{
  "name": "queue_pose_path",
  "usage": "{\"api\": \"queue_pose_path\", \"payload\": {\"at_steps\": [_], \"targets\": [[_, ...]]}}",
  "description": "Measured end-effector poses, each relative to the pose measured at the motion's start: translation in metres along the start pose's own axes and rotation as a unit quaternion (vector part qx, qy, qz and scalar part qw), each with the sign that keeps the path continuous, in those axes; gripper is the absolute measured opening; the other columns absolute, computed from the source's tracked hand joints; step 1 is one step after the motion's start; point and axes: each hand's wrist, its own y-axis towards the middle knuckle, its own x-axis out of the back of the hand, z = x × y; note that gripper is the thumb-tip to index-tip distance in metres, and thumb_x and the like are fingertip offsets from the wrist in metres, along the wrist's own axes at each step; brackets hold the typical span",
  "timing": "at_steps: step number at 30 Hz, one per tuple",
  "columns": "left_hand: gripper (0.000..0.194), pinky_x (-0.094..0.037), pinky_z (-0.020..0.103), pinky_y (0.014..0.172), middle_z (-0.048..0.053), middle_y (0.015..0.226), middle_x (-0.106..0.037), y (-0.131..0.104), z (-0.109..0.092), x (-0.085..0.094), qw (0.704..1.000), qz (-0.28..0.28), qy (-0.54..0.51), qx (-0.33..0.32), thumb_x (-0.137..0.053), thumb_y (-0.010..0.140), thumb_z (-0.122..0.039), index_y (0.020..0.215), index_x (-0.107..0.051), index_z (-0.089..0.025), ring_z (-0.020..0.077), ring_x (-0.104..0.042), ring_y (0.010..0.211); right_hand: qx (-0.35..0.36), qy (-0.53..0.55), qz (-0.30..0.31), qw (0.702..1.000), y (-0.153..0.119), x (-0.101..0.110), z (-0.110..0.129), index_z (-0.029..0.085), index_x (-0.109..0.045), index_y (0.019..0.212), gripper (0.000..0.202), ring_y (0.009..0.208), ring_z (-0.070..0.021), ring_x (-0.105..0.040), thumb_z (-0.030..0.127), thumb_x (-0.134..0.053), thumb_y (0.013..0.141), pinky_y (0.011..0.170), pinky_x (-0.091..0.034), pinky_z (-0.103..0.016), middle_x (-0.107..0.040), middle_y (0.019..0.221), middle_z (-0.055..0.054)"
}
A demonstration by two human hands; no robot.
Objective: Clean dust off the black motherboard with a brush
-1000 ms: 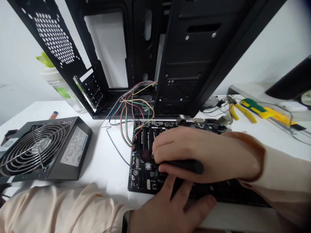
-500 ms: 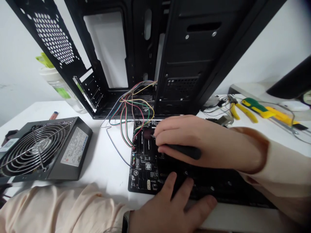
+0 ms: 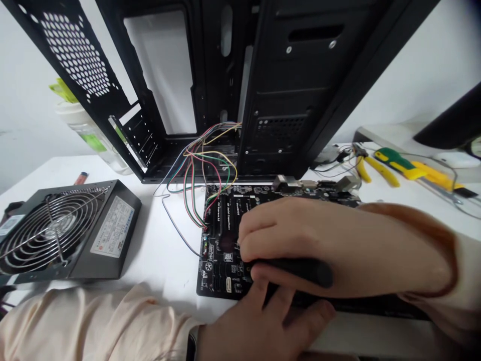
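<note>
A black circuit board (image 3: 225, 271) with white print lies on the white table. Over its middle, my right hand (image 3: 285, 245) is closed around a black-handled tool (image 3: 308, 271); the front end of the tool, near the board's slots, is dark and blurred. My left hand (image 3: 259, 326) lies at the board's near edge with its fingers spread, its fingertips partly under the right hand. Thin coloured wires (image 3: 191, 190) run from the black computer case (image 3: 293, 95) to the board's left side.
The case stands upright behind the board. At the left is a power supply (image 3: 130, 210) with a round fan grille. A clear bottle (image 3: 90, 135) stands behind it. Pliers (image 3: 381, 171) and a green-yellow tool (image 3: 400, 163) lie at the right, near loose cables.
My right hand has moved toward me and slightly right with the black-handled tool, uncovering the board's far edge. My left hand has hardly moved. The view has shifted slightly.
</note>
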Motion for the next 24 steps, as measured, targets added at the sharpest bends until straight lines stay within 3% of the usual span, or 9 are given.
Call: {"api": "queue_pose_path", "payload": {"at_steps": [5,10,15,17,21,24], "targets": [[0.042,-0.045,0.043,0.095,-0.005,0.141,-0.048,0.0,0.0,0.001,1.0,-0.003,0.016,-0.01,-0.032,0.1,-0.046,0.129,-0.054,-0.025,0.0251,-0.053,0.117,-0.026,-0.073,-0.063,0.995,0.0,-0.004,-0.003,0.016,-0.063,0.075,0.014,0.075,-0.0138,-0.055,0.011,-0.054,0.085,0.064,-0.042,-0.025,-0.062,0.083,-0.004],[0.047,-0.048,0.038,0.089,0.004,0.138,-0.052,0.002,0.0,0.002,1.0,-0.007,-0.019,0.014,-0.037,0.099,-0.048,0.133,-0.051,-0.019,0.0239,-0.054,0.114,0.003,-0.029,0.005,1.0,-0.001,-0.001,-0.001,0.017,-0.062,0.072,0.017,0.073,-0.0121,-0.057,0.011,-0.054,0.085,0.063,-0.043,-0.024,-0.062,0.083,-0.003],[0.041,-0.044,0.042,0.099,-0.009,0.14,-0.049,0.0,-0.005,0.0,1.0,-0.005,-0.011,0.025,-0.033,0.1,-0.045,0.129,-0.054,-0.025,0.0236,-0.048,0.12,-0.017,-0.065,-0.063,0.996,-0.004,0.003,-0.001,0.017,-0.064,0.076,0.017,0.078,-0.0153,-0.058,0.013,-0.051,0.087,0.065,-0.043,-0.026,-0.063,0.086,-0.005],[0.043,-0.047,0.039,0.095,-0.005,0.132,-0.056,0.0,-0.005,0.0,0.998,0.007,-0.046,0.037,-0.036,0.099,-0.045,0.132,-0.051,-0.023,0.0228,-0.053,0.113,-0.012,-0.025,-0.047,0.999,-0.004,0.004,0.003,0.017,-0.064,0.075,0.016,0.074,-0.0127,-0.057,0.013,-0.054,0.086,0.062,-0.042,-0.024,-0.063,0.084,-0.003],[0.047,-0.053,0.03,0.079,0.002,0.114,-0.066,0.003,-0.001,0.001,0.986,0.071,-0.135,0.064,-0.04,0.096,-0.048,0.134,-0.049,-0.023,0.0202,-0.062,0.093,-0.001,0.021,0.043,0.999,-0.001,0.002,0.01,0.018,-0.059,0.066,0.014,0.066,-0.01,-0.055,0.014,-0.07,0.073,0.058,-0.04,-0.022,-0.061,0.077,0.002],[0.045,-0.05,0.037,0.091,0.005,0.127,-0.059,0.005,0.001,0.003,0.995,0.015,-0.09,0.036,-0.041,0.097,-0.047,0.132,-0.051,-0.02,0.0245,-0.053,0.115,-0.033,-0.022,0.026,0.999,0.0,0.0,0.011,0.019,-0.06,0.07,0.013,0.071,-0.0121,-0.056,0.006,-0.064,0.074,0.06,-0.04,-0.024,-0.061,0.079,0.001]]}}
